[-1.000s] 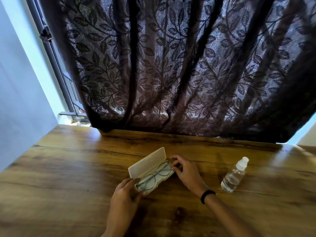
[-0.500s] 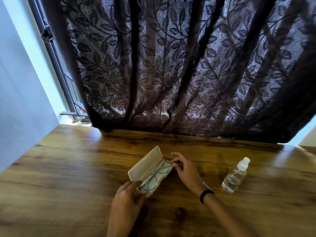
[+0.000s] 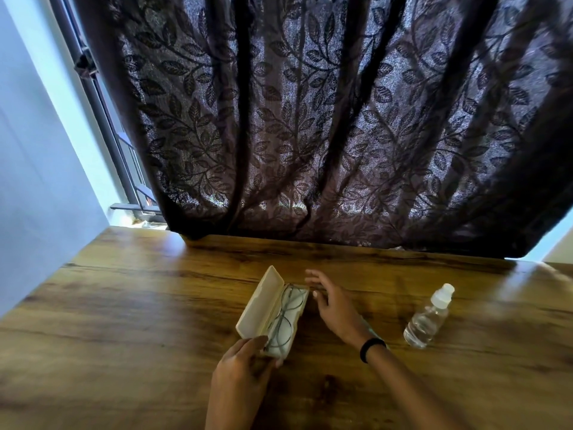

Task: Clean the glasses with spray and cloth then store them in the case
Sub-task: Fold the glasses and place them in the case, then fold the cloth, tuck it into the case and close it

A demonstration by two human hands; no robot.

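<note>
Thin wire-framed glasses (image 3: 283, 318) lay inside the open cream hard case (image 3: 263, 301) on the wooden surface (image 3: 124, 336); only closing seemed left. The left hand (image 3: 242, 377) gripped its six-o'clock end, the right hand (image 3: 335, 308) hovered loose-fingered at three o'clock.

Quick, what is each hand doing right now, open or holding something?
Left hand: grips the near end of the open cream glasses case.
Right hand: open, fingers spread, holding nothing.

Two bare forearms enter from the lower edge. On the right hand (image 3: 334, 309), one pale thumbnail catches the light. A slim black band (image 3: 372, 349) sits snug round the right wrist, plain, markings too small to tell. The left hand (image 3: 241, 369) wears nothing.
</note>
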